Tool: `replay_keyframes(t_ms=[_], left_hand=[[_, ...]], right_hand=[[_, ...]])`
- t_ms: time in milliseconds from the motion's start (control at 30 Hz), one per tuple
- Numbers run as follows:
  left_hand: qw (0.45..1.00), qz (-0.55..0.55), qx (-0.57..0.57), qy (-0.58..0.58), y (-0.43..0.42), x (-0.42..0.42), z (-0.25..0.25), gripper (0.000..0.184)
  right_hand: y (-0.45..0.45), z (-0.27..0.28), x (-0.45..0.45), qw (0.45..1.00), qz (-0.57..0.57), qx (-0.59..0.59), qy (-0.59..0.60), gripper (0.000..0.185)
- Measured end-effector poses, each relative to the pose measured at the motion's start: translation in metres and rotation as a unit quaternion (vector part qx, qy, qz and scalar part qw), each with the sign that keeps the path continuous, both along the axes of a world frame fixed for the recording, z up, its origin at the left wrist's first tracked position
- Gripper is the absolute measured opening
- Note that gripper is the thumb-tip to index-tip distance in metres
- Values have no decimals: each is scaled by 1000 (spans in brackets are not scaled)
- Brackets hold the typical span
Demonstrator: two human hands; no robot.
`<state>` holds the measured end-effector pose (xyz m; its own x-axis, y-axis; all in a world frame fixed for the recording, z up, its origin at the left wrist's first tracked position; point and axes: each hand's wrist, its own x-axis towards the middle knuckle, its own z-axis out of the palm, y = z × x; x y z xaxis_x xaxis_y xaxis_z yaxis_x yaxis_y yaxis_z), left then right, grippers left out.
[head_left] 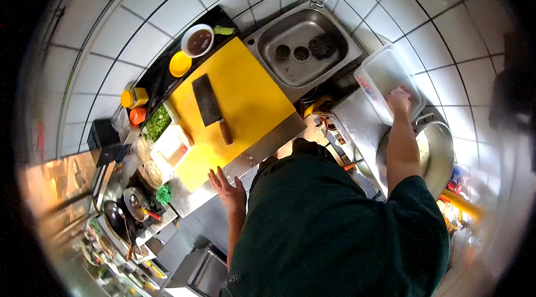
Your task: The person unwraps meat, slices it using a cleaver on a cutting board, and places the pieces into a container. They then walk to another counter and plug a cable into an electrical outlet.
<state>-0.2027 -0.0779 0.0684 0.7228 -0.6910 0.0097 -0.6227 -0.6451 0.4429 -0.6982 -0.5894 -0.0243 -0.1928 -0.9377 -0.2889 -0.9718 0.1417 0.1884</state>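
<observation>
On the right, my right hand [398,99] reaches down inside a translucent plastic tub [375,76]; its fingers are closed around something pale, too small to name. My left hand [225,186] hangs empty, fingers spread, near the front edge of the yellow cutting board [251,90]. A cleaver [207,101] with a wooden handle lies on the board, and nobody touches it. Left of the board are a container of chopped greens [158,124] and a white tray [170,147].
A steel sink [304,45] stands behind the board. Beside the tub is a large metal pot [441,157]. A white bowl of dark liquid [199,41], a yellow bowl [180,64] and a yellow-lidded jar [134,98] line the back left. Pans [118,221] sit at lower left.
</observation>
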Motion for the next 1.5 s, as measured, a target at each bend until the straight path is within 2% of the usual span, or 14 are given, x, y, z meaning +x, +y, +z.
replay_keyframes(t_ms=[167,233,267,367,567,600,800,900,933,1067,1233,1333,1433,1500], left_hand=[[1000,-4,-17,-9,0,6,2,69],[999,-1,-35,-20,0,12,6,67],[999,1,-41,-20,4,14,5,66],[999,10,-29,-10,19,11,2,65],[1000,5,-15,0,21,23,-14,67],[1000,5,5,2,22,27,-20,69],[988,12,153,5,20,82,-65,75],[979,26,202,17,10,107,-72,76],[980,20,194,36,7,114,-71,79],[977,-29,207,43,12,128,-97,92],[964,-40,259,55,3,113,-63,104],[958,-48,270,88,-13,114,-46,108],[952,-64,278,106,-21,117,-42,112],[952,-72,285,89,-17,118,-47,113]], right_hand=[[-12,-11,-34,940,336,27,58,19],[-18,-9,-29,954,73,-15,-291,15],[-13,-14,-22,818,-203,-60,-534,13],[23,25,-15,608,-242,9,-756,12],[-5,75,-15,554,-216,-73,-801,33],[6,101,1,614,-255,-98,-740,49],[93,194,218,719,-9,56,-693,67],[111,143,323,815,212,11,-540,76],[135,174,372,774,245,67,-580,77],[165,129,474,748,439,74,-491,79],[185,80,480,814,447,-43,-369,67],[123,42,445,764,310,-39,-565,70],[38,-35,422,909,261,-30,-323,83],[-13,-91,418,927,259,-14,-271,90]])
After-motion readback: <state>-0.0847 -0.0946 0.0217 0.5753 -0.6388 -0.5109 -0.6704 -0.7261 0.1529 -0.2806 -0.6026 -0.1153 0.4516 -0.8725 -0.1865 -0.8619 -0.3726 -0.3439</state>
